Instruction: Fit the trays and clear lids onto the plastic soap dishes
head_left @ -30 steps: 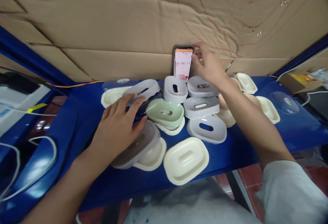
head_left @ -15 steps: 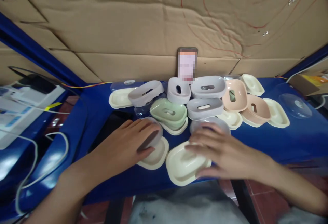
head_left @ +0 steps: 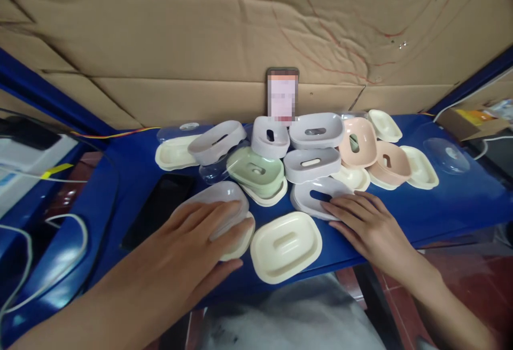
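From where I stand, the left hand (head_left: 192,251) lies palm down over a lilac dish (head_left: 218,195), its fingers loosely parted and the thumb standing well away from them; whether they grip the rim or only rest there, I cannot tell, since the hand covers that side. Under those fingertips a cream tray (head_left: 245,240) pokes out from beneath the dish, which seems to be tilted because it rests partly on it. The right hand (head_left: 377,227) is half curled at the near right end of a slotted lilac dish (head_left: 304,197), fingers over its rim and thumb low by the outer wall, a pose that would steady it; how firm the hold is, I cannot tell. Between the two sets of fingers lies another cream tray (head_left: 286,246), hollow side up and touched by neither. Beyond the left fingers, a green dish (head_left: 256,168) sits askew on its own cream tray (head_left: 268,197), perhaps just set down loosely. Past the right fingers, two peach dishes (head_left: 358,141) lean among more trays, crowded together, probably to save room on the table (head_left: 465,205). Farther off, a phone (head_left: 282,93) is propped against the cardboard (head_left: 180,45), presumably so its screen faces the person.
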{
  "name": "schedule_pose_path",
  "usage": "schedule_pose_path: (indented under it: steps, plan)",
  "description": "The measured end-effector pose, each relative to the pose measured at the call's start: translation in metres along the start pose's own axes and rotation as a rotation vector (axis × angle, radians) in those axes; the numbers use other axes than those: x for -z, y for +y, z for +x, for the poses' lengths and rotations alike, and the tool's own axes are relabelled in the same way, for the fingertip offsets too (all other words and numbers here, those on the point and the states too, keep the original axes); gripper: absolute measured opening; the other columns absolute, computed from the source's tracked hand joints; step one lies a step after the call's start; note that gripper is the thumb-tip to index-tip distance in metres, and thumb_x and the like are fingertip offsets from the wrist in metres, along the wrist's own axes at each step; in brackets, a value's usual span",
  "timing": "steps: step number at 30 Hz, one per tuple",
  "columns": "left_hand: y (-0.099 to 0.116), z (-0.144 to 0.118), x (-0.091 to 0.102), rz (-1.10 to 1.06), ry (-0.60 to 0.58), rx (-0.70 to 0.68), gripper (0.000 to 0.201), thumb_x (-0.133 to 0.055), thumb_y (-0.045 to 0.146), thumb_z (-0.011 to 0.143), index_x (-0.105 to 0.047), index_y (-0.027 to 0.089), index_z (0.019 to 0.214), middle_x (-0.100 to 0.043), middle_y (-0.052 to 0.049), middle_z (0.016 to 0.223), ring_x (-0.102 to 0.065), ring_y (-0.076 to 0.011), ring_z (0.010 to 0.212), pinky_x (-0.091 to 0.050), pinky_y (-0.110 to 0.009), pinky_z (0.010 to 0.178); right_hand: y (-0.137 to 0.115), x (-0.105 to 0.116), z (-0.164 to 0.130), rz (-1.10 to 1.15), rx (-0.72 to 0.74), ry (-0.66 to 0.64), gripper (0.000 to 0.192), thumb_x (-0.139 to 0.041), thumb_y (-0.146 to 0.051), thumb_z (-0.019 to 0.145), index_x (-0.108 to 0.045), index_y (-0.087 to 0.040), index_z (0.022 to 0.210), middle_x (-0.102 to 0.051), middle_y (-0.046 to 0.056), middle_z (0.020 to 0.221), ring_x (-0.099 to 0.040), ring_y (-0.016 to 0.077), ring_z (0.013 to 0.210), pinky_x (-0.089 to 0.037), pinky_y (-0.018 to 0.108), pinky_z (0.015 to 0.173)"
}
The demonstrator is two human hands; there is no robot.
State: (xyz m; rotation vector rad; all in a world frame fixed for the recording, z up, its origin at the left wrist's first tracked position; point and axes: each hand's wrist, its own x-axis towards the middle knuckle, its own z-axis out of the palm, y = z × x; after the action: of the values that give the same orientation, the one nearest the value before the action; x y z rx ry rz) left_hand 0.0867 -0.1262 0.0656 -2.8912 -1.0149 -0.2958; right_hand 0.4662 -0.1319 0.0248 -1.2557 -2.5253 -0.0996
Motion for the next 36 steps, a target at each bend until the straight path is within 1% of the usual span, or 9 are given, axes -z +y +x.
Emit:
schedule_pose_path:
  steps: [4, 6, 9, 13, 18, 22, 29, 33, 36]
  plan:
    - [0.014, 0.007, -0.016, 0.017, 0.020, -0.120, 0.061, -0.067, 0.063, 0.100, -0.056, 0.033, 0.152, -0.061, -0.009, 0.152, -0.059, -0.0316, 0.134, -0.043, -0.054, 0.118, -0.005, 0.005, -0.006, 0.200, 0.006, 0.041, 0.036, -0.064, -0.022, 0.106, -0.064, -0.020, 0.142, -0.075, 0.009, 0.134, -0.068, 0.0243, 0.124, -0.050, 0.044, 0.108]
    - [0.016, 0.010, -0.027, 0.049, 0.036, -0.173, 0.070, -0.072, 0.066, 0.096, -0.052, 0.035, 0.156, -0.057, -0.009, 0.159, -0.056, -0.0322, 0.139, -0.037, -0.057, 0.123, -0.014, 0.007, -0.004, 0.261, 0.083, 0.010, 0.035, -0.062, -0.021, 0.107, -0.064, -0.021, 0.142, -0.075, 0.008, 0.135, -0.067, 0.0229, 0.127, -0.047, 0.045, 0.113]
    - [0.012, 0.010, -0.037, 0.091, 0.090, -0.214, 0.061, -0.073, 0.049, 0.101, -0.053, 0.033, 0.156, -0.055, -0.011, 0.162, -0.052, -0.0320, 0.146, -0.030, -0.057, 0.128, -0.028, 0.002, 0.003, 0.304, 0.212, -0.037, 0.034, -0.052, -0.017, 0.111, -0.065, -0.019, 0.143, -0.074, 0.007, 0.138, -0.064, 0.0209, 0.133, -0.040, 0.047, 0.122]
    - [0.006, 0.009, -0.041, 0.089, 0.137, -0.270, 0.038, -0.062, 0.020, 0.105, -0.064, 0.026, 0.142, -0.064, -0.008, 0.152, -0.056, -0.0266, 0.143, -0.029, -0.051, 0.130, -0.041, -0.014, 0.008, 0.261, 0.249, 0.022, 0.033, -0.051, -0.015, 0.110, -0.067, -0.016, 0.140, -0.075, 0.007, 0.137, -0.063, 0.0204, 0.136, -0.040, 0.044, 0.123]
    - [0.009, 0.012, -0.045, 0.024, 0.151, -0.298, 0.026, -0.052, 0.014, 0.108, -0.070, 0.020, 0.126, -0.075, -0.007, 0.131, -0.067, -0.0215, 0.123, -0.042, -0.043, 0.121, -0.047, -0.021, 0.009, 0.143, 0.300, 0.033, 0.027, -0.061, -0.018, 0.108, -0.073, -0.020, 0.132, -0.076, 0.004, 0.138, -0.065, 0.0205, 0.134, -0.044, 0.045, 0.121]
    - [0.011, 0.012, -0.051, 0.005, 0.165, -0.295, 0.025, -0.054, 0.015, 0.109, -0.070, 0.019, 0.126, -0.075, -0.008, 0.130, -0.067, -0.0235, 0.122, -0.046, -0.045, 0.115, -0.031, -0.004, 0.020, 0.169, 0.312, 0.014, 0.032, -0.061, -0.023, 0.108, -0.071, -0.019, 0.138, -0.075, 0.008, 0.139, -0.065, 0.0217, 0.136, -0.049, 0.046, 0.118]
    - [0.009, 0.008, -0.046, 0.000, 0.225, -0.280, 0.024, -0.056, 0.019, 0.109, -0.071, 0.019, 0.129, -0.074, -0.007, 0.134, -0.066, -0.0238, 0.125, -0.044, -0.046, 0.116, 0.009, 0.020, 0.079, -0.001, 0.274, 0.131, 0.038, -0.053, -0.009, 0.106, -0.068, -0.018, 0.139, -0.073, 0.011, 0.142, -0.065, 0.0264, 0.135, -0.052, 0.048, 0.111]
    - [0.006, 0.006, -0.031, -0.066, 0.301, -0.159, 0.020, -0.058, 0.027, 0.110, -0.072, 0.021, 0.123, -0.076, -0.004, 0.123, -0.068, -0.0229, 0.114, -0.046, -0.044, 0.109, -0.012, 0.005, 0.125, -0.082, 0.465, 0.111, 0.035, -0.046, -0.010, 0.109, -0.069, -0.015, 0.135, -0.074, 0.008, 0.140, -0.066, 0.0237, 0.131, -0.050, 0.043, 0.111]
    - [0.009, 0.006, -0.028, -0.027, 0.288, -0.193, 0.018, -0.062, 0.032, 0.108, -0.072, 0.020, 0.116, -0.076, -0.004, 0.113, -0.068, -0.0234, 0.107, -0.047, -0.044, 0.105, -0.038, -0.016, 0.167, -0.167, 0.614, 0.092, 0.037, -0.041, -0.013, 0.112, -0.066, -0.014, 0.140, -0.073, 0.008, 0.140, -0.064, 0.0227, 0.129, -0.048, 0.042, 0.109]
